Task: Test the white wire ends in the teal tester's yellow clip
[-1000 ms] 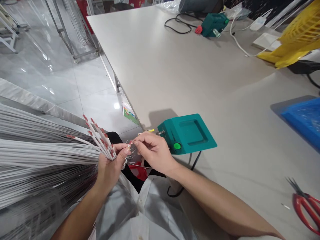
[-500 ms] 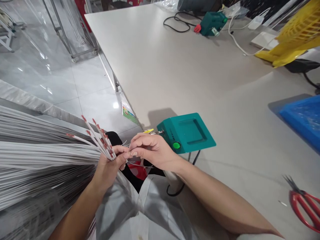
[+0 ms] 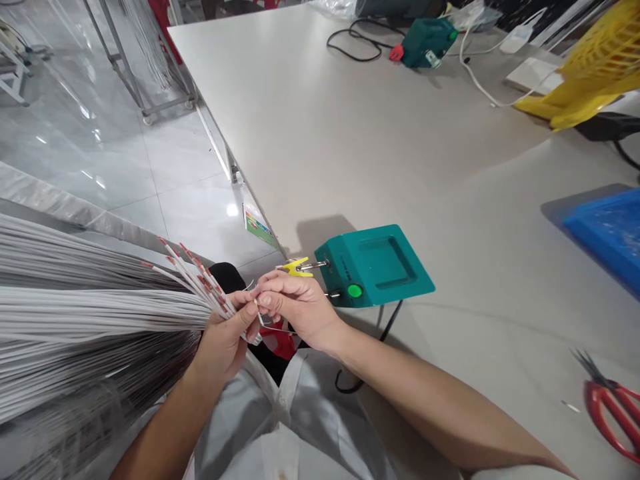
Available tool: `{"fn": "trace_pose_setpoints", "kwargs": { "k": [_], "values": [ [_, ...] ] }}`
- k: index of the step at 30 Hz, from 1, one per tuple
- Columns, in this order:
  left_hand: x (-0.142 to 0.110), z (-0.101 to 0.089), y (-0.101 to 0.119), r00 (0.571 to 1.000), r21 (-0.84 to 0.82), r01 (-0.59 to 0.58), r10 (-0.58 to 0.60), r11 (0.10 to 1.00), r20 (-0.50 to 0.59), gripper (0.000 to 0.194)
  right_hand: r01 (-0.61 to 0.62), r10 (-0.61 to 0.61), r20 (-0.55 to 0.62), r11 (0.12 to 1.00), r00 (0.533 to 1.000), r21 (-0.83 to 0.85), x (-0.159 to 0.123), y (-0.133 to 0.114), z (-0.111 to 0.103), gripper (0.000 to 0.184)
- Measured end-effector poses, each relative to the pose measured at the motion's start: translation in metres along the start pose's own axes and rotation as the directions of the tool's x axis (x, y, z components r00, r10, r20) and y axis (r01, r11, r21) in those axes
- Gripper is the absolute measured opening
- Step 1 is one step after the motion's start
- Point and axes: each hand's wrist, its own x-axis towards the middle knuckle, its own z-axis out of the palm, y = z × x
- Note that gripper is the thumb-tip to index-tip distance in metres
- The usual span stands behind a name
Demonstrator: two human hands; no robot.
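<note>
My left hand (image 3: 225, 340) is closed around a bundle of white wires (image 3: 203, 283) whose ends, tipped in reddish brown, fan out up and to the left. With thumb and fingers pinched, my right hand (image 3: 305, 310) meets the left fingertips at a thin white wire (image 3: 259, 313); its very end is hidden by the fingers. Just beyond the right hand, a teal metal box (image 3: 340, 267) with a green button (image 3: 355, 291) sits at the table edge. A yellow-handled clip (image 3: 297, 267) sticks out from its left side.
Long white wires (image 3: 100, 310) lie in thick layers at the left. On the table (image 3: 400, 147) are red-handled scissors (image 3: 613, 407), a blue tray (image 3: 610, 233), a yellow fan (image 3: 595, 73) and another green box (image 3: 427, 43) with cables. A wheeled metal rack (image 3: 125, 73) stands on the floor.
Both hands have shifted slightly, the right one down and left, uncovering more of the yellow clip. A white wire now shows between the fingertips.
</note>
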Motion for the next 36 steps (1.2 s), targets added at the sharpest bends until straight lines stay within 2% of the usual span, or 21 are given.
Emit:
{"fn": "trace_pose_setpoints", "kwargs": {
  "k": [2,4,6,9,11,13,14,15,17,19,21,23,25,28,30,31,33,34,35,36],
  "values": [
    [-0.001,0.000,-0.001,1.000,0.008,-0.007,0.007,1.000,-0.025,0.014,0.107,-0.113,-0.029,0.981,0.993,-0.159,-0.002,-0.003,0.000,0.008],
    [-0.002,-0.001,-0.002,0.999,0.061,-0.033,0.035,0.998,-0.029,0.012,0.237,-0.256,-0.007,0.904,0.967,-0.356,-0.003,-0.005,-0.001,0.010],
    [-0.003,-0.002,-0.003,0.997,0.161,-0.068,0.072,0.985,-0.018,0.010,0.355,-0.375,0.081,0.757,0.924,-0.549,-0.004,-0.006,-0.006,0.012],
    [-0.005,-0.003,-0.003,0.994,0.322,-0.092,0.107,0.942,-0.031,0.009,0.471,-0.469,0.251,0.444,0.847,-0.762,-0.003,-0.005,-0.015,0.013],
    [-0.006,-0.003,-0.003,0.992,0.363,-0.090,0.116,0.928,-0.051,0.010,0.511,-0.490,0.349,0.245,0.799,-0.824,-0.002,-0.004,-0.020,0.013],
    [-0.007,-0.001,-0.002,0.991,0.351,-0.101,0.127,0.931,-0.052,0.011,0.538,-0.494,0.410,0.147,0.767,-0.830,-0.001,-0.002,-0.022,0.013],
    [-0.007,0.000,-0.001,0.990,0.340,-0.113,0.137,0.933,-0.046,0.011,0.546,-0.493,0.414,0.154,0.765,-0.824,-0.001,-0.002,-0.022,0.013],
    [-0.007,0.000,0.000,0.988,0.332,-0.126,0.147,0.935,-0.040,0.010,0.545,-0.489,0.400,0.197,0.775,-0.815,-0.001,-0.003,-0.021,0.014],
    [-0.008,0.001,0.002,0.986,0.316,-0.141,0.161,0.938,-0.037,0.009,0.510,-0.466,0.322,0.365,0.825,-0.779,-0.002,-0.006,-0.019,0.015],
    [-0.008,0.000,0.004,0.987,0.297,-0.136,0.156,0.945,-0.048,0.008,0.421,-0.412,0.200,0.566,0.889,-0.709,-0.003,-0.010,-0.016,0.014],
    [-0.007,-0.001,0.005,0.990,0.285,-0.123,0.139,0.951,-0.038,0.008,0.292,-0.295,0.096,0.746,0.951,-0.598,-0.003,-0.013,-0.013,0.015],
    [-0.007,-0.003,0.004,0.992,0.299,-0.122,0.127,0.946,0.002,0.009,0.161,-0.153,0.055,0.874,0.987,-0.459,-0.002,-0.014,-0.011,0.022],
    [-0.007,-0.004,0.003,0.992,0.321,-0.127,0.117,0.939,0.050,0.010,0.114,-0.087,0.095,0.934,0.992,-0.338,0.000,-0.013,-0.009,0.015],
    [-0.006,-0.004,0.000,0.991,0.315,-0.123,0.103,0.941,0.079,0.011,0.187,-0.145,0.146,0.924,0.979,-0.332,0.002,-0.011,-0.008,0.017],
    [-0.005,-0.005,-0.003,0.991,0.302,-0.128,0.113,0.945,0.066,0.011,0.270,-0.225,0.150,0.830,0.963,-0.487,0.000,-0.009,-0.009,0.019],
    [-0.005,-0.005,-0.005,0.991,0.301,-0.132,0.121,0.944,0.054,0.011,0.330,-0.287,0.170,0.731,0.943,-0.597,-0.001,-0.008,-0.009,0.020],
    [-0.004,-0.006,-0.008,0.991,0.313,-0.134,0.132,0.940,0.029,0.009,0.459,-0.397,0.295,0.425,0.869,-0.780,-0.003,-0.007,-0.011,0.020],
    [-0.004,-0.007,-0.010,0.991,0.321,-0.132,0.133,0.938,0.020,0.009,0.509,-0.413,0.382,0.260,0.827,-0.821,-0.003,-0.008,-0.012,0.020],
    [-0.004,-0.007,-0.011,0.991,0.327,-0.130,0.133,0.936,0.013,0.009,0.542,-0.396,0.460,0.123,0.795,-0.831,-0.003,-0.009,-0.014,0.019],
    [-0.004,-0.007,-0.013,0.991,0.331,-0.130,0.135,0.935,0.008,0.009,0.560,-0.355,0.515,0.030,0.780,-0.828,-0.002,-0.010,-0.015,0.020]
  ]
}}
